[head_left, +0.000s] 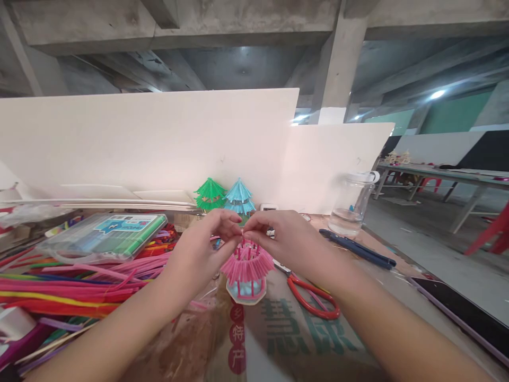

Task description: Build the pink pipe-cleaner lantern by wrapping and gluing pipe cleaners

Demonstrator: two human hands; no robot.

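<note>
both hands, left hand (207,241) & right hand (278,239), pinched shut at fingertips just above pink pagoda (247,270).

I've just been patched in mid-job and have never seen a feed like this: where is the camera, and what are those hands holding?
There is no machine here. This is one picture from a camera worn on a person's head, looking forward and down, so the two bare arms coming in from the bottom are that person's own. The left hand and right hand meet just above a small pink pipe-cleaner pavilion, fingers pinched shut at its top. What they pinch is too small to tell. To the left lie a heap of coloured pipe cleaners and a clear plastic case. Behind the hands stand a green model and a blue model against a white board. To the right are red-handled scissors, a clear jar and a dark-screened phone.
</note>
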